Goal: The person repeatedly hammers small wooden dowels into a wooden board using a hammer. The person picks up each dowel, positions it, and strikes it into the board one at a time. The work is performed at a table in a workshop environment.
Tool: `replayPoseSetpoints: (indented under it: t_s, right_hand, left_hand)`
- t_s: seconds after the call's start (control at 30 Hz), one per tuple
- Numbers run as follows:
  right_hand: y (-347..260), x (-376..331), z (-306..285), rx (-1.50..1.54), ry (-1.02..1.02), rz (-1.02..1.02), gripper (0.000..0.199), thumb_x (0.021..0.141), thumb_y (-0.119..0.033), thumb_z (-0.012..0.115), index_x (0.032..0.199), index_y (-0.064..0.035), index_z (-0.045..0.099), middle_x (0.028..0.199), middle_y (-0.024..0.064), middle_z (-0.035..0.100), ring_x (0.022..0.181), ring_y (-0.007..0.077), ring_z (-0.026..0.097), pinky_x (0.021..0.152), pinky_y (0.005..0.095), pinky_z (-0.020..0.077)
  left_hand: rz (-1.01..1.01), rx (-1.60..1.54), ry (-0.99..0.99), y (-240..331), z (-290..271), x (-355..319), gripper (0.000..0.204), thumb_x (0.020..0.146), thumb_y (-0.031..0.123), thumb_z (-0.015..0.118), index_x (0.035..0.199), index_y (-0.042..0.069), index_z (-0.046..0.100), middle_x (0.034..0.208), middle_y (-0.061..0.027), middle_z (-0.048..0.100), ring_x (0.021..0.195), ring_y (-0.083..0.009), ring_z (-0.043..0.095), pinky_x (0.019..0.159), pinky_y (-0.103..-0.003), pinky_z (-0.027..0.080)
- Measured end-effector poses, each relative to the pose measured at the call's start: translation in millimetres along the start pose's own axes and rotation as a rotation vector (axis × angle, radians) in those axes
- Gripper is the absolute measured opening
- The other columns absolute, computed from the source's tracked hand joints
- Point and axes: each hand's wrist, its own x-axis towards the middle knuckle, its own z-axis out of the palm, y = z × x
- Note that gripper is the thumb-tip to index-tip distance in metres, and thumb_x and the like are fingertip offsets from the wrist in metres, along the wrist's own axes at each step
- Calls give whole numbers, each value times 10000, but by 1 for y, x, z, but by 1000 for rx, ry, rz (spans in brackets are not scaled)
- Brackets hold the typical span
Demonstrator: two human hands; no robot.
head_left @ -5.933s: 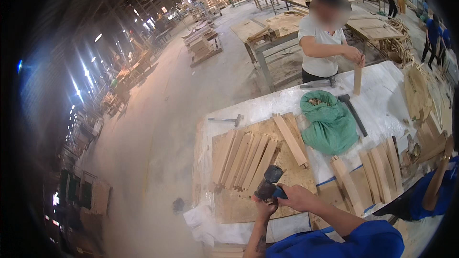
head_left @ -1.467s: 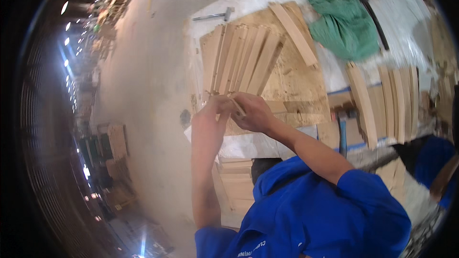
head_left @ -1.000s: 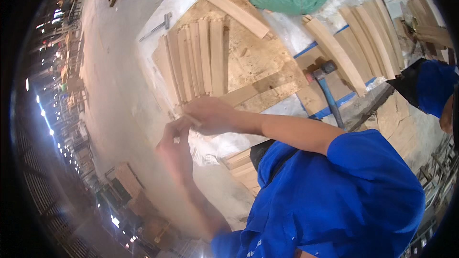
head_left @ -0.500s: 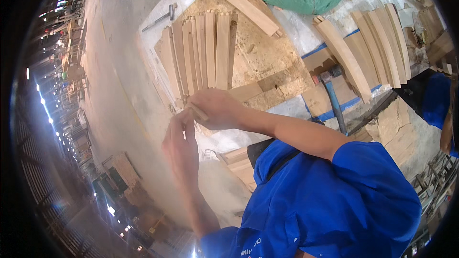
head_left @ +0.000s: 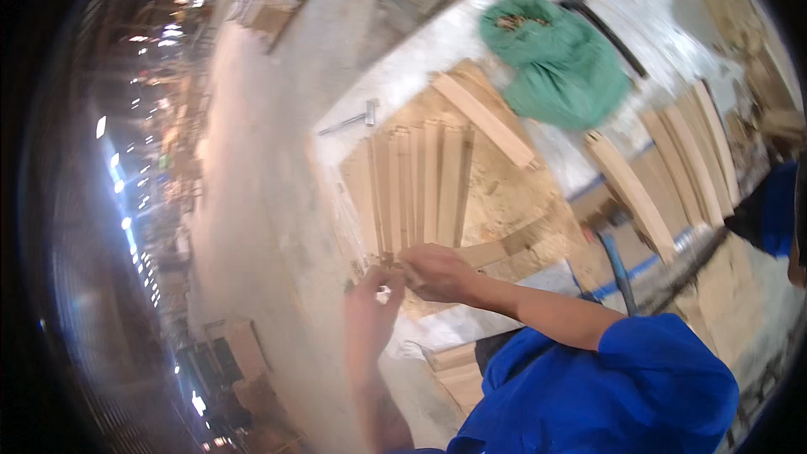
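My left hand, blurred, has thumb and forefinger pinched at the near ends of a row of wooden strips; whatever is between them is too small to make out. Beside it, my right hand is closed, and a small wooden piece shows at its fingertips, close to the left fingers. The strips lie side by side on a worn plywood board, with pegs at some far ends. A single wooden rail lies at an angle beyond them, and another flat piece lies right of my right hand.
A metal hammer lies near the board's far left corner. Behind is a green sack beside a black bar. To the right are a blue-handled hammer and several curved rails. Another person's blue clothing shows at the right edge.
The view has swung, so the table and hands sit lower and farther right in the picture. My hands stay together by the strips' near ends; the small wooden piece now shows less.
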Motion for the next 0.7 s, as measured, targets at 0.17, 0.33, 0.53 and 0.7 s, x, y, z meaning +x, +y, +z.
replayPoseSetpoints:
  t_s: [0.17,0.33,0.53,0.7]
  right_hand:
    - [3,-1,-9,-57,64,88,293,815,-150,718,1053,-56,575,883,154,612,827,377,626,703,460,507]
    - [3,-2,-17,11,90,45,258,809,-102,722,1013,-38,577,876,161,608,803,380,621,682,456,507]
    - [2,-4,-18,2,71,29,250,845,-144,695,1030,-42,561,860,146,603,801,367,624,683,446,511]
    - [1,-12,-17,-26,-1,36,251,856,-164,691,1031,-40,561,867,146,596,819,366,618,698,454,506]
  left_hand:
    - [-140,-406,135,-6,4,-7,171,988,112,601,1112,0,638,1037,-101,735,979,-156,672,895,-312,501]
    - [-26,-830,220,0,34,1,189,1006,65,548,1178,21,614,1265,-121,653,1129,-181,611,1008,-319,446]
    - [27,-783,354,-2,70,-1,143,944,49,646,1052,57,554,1165,-77,641,1014,-147,592,915,-306,469]
    - [-40,-701,488,-6,82,-4,204,921,66,677,1122,41,643,1082,-65,667,996,-164,639,872,-316,500]
